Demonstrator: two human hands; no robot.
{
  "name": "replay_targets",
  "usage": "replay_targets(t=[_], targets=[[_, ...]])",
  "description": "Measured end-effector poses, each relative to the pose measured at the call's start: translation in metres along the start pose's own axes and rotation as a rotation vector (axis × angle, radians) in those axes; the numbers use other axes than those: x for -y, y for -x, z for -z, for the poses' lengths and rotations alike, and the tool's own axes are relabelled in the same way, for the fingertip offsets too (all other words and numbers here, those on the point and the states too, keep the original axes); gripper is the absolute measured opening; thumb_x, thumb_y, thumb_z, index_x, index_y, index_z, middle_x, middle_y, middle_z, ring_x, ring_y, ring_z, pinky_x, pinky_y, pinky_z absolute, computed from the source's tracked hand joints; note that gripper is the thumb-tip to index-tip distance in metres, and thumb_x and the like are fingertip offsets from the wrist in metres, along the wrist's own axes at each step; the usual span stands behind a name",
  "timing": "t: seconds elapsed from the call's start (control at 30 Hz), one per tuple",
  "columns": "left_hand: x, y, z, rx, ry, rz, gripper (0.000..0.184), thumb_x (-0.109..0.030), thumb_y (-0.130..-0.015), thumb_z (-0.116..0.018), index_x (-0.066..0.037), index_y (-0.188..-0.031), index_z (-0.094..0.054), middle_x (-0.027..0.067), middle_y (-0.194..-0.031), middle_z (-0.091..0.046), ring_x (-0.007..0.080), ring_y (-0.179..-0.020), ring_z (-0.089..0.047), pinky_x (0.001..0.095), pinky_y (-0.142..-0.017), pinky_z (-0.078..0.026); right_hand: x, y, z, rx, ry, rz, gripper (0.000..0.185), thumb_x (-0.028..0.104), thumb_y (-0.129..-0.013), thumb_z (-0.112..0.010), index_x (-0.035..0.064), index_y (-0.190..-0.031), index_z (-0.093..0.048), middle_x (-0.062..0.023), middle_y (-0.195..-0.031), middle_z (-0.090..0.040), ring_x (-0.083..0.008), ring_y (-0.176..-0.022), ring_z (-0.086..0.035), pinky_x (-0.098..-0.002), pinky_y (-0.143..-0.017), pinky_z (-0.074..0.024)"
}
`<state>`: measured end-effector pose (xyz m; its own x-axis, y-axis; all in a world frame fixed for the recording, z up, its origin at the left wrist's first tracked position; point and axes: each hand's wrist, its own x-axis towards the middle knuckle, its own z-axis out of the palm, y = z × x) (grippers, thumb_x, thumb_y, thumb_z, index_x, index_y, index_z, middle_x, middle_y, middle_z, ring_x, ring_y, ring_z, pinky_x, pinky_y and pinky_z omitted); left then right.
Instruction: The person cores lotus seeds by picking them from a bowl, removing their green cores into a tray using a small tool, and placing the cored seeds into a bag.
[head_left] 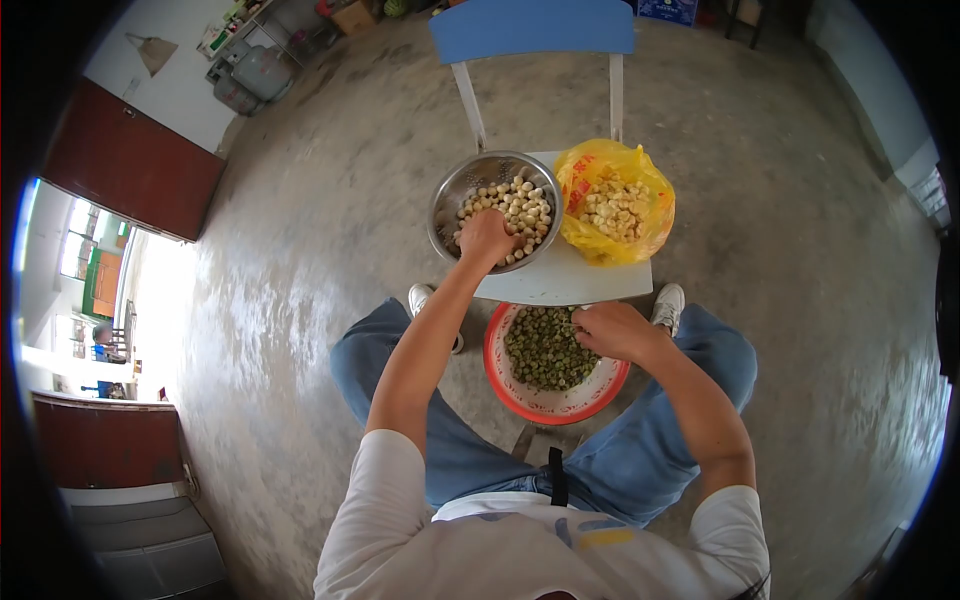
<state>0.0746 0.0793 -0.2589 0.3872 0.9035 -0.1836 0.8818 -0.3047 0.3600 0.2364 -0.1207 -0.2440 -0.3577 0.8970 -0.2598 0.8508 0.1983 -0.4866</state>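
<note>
My left hand (pixel 487 238) reaches into a metal colander (pixel 440 205) and bends down among pale, round, nut-like pieces (pixel 525 207). Its fingertips are partly hidden, and what they grip cannot be made out. Over the right side of a red-rimmed basin (pixel 497 385), my right hand (pixel 612 331) is closed in a pinch. Whatever is between those fingertips is too small to name. Small green-brown pieces, possibly husks (pixel 548 350), fill much of the basin. Beside the colander sits an open yellow plastic bag (pixel 655 235) holding cream-coloured, irregular pieces (pixel 615 210).
The colander and bag rest on the pale seat of a chair (pixel 560 285) with a blue backrest (pixel 535 28). The basin is between my legs, below the seat's front edge. Gas cylinders (pixel 262 72) stand at the far left, near a red-brown door (pixel 130 155).
</note>
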Motion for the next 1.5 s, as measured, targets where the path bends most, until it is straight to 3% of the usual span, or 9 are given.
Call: replay_targets(t=[0.2, 0.3, 0.43, 0.5, 0.63, 0.73, 0.83, 0.97, 1.5], targets=[[0.010, 0.000, -0.007, -0.081, 0.165, -0.076, 0.025, -0.023, -0.060, -0.079, -0.006, -0.071, -0.064, 0.0069, -0.073, -0.064, 0.0209, -0.070, -0.062, 0.0333, -0.064, -0.049, 0.004, 0.001, 0.005, -0.150, -0.133, 0.014, 0.016, 0.016, -0.083, -0.055, 0.0023, -0.090, -0.056, -0.0158, -0.073, -0.061, -0.0340, -0.072, -0.060, -0.0424, -0.066, -0.0469], [0.009, 0.025, 0.009, -0.119, 0.563, -0.117, 0.021, -0.015, -0.066, -0.077, -0.004, -0.076, -0.062, 0.0044, -0.071, -0.062, 0.0156, -0.065, -0.059, 0.0294, -0.058, -0.048, 0.002, -0.001, 0.002, -0.296, -0.271, 0.120, 0.013, 0.013, -0.087, -0.049, 0.0028, -0.095, -0.053, -0.0144, -0.070, -0.058, -0.0308, -0.070, -0.059, -0.0406, -0.064, -0.0454], [-0.005, 0.090, 0.024, 0.169, 1.402, -0.065, 0.016, -0.007, -0.077, -0.069, -0.002, -0.089, -0.060, 0.0014, -0.073, -0.059, 0.0112, -0.064, -0.054, 0.0254, -0.057, -0.045, 0.012, 0.004, 0.015, -0.386, -0.492, 0.207, 0.014, 0.011, -0.092, -0.042, 0.0030, -0.100, -0.050, -0.0101, -0.066, -0.055, -0.0207, -0.063, -0.058, -0.0334, -0.059, -0.0443], [-0.014, 0.118, 0.026, 0.276, 1.733, -0.051, 0.015, -0.007, -0.083, -0.064, -0.002, -0.096, -0.059, 0.0012, -0.077, -0.059, 0.0109, -0.067, -0.054, 0.0250, -0.059, -0.045, 0.027, 0.010, 0.018, -0.381, -0.723, 0.123, 0.013, 0.010, -0.093, -0.040, 0.0033, -0.099, -0.050, -0.0087, -0.062, -0.053, -0.0171, -0.058, -0.056, -0.0306, -0.056, -0.0431], [-0.019, 0.151, 0.016, 0.430, 2.045, 0.037, 0.020, -0.012, -0.086, -0.060, -0.004, -0.104, -0.058, 0.0040, -0.090, -0.060, 0.0122, -0.079, -0.055, 0.0248, -0.067, -0.045, 0.066, 0.036, 0.033, -0.269, -1.018, -0.070, 0.014, 0.010, -0.095, -0.038, 0.0026, -0.101, -0.049, -0.0029, -0.058, -0.049, -0.0057, -0.053, -0.048, -0.0236, -0.049, -0.0367], [-0.024, 0.163, 0.010, 0.464, 2.156, 0.074, 0.023, -0.013, -0.088, -0.058, -0.007, -0.110, -0.055, 0.0060, -0.099, -0.061, 0.0152, -0.084, -0.055, 0.0274, -0.072, -0.046, 0.077, 0.042, 0.010, -0.349, -1.159, -0.070, 0.014, 0.010, -0.095, -0.039, 0.0021, -0.099, -0.050, -0.0002, -0.057, -0.046, -0.0046, -0.049, -0.042, -0.0228, -0.045, -0.0325], [-0.034, 0.169, 0.009, 0.449, 2.165, 0.207, 0.020, -0.014, -0.088, -0.058, -0.006, -0.107, -0.055, 0.0063, -0.100, -0.061, 0.0164, -0.085, -0.056, 0.0289, -0.074, -0.047, 0.077, 0.035, -0.009, -0.496, -0.966, -0.017, 0.012, 0.010, -0.095, -0.041, 0.0025, -0.095, -0.051, 0.0003, -0.057, -0.043, -0.0050, -0.049, -0.039, -0.0227, -0.046, -0.0320], [-0.035, 0.168, 0.001, 0.474, 2.174, 0.149, 0.014, -0.014, -0.089, -0.057, -0.005, -0.099, -0.056, 0.0091, -0.102, -0.061, 0.0157, -0.084, -0.057, 0.0295, -0.076, -0.049, 0.070, 0.028, -0.010, -0.556, -0.848, -0.001, 0.010, 0.008, -0.093, -0.044, 0.0019, -0.091, -0.051, -0.0057, -0.061, -0.046, -0.0100, -0.053, -0.043, -0.0265, -0.050, -0.0357], [-0.038, 0.171, -0.007, 0.459, 2.132, 0.172, 0.015, -0.018, -0.090, -0.056, -0.007, -0.099, -0.056, 0.0062, -0.100, -0.063, 0.0152, -0.083, -0.057, 0.0284, -0.076, -0.047, 0.071, 0.028, -0.010, -0.602, -0.820, 0.015, 0.009, 0.005, -0.091, -0.046, -0.0003, -0.084, -0.050, -0.0113, -0.060, -0.049, -0.0196, -0.049, -0.046, -0.0301, -0.049, -0.0376]])
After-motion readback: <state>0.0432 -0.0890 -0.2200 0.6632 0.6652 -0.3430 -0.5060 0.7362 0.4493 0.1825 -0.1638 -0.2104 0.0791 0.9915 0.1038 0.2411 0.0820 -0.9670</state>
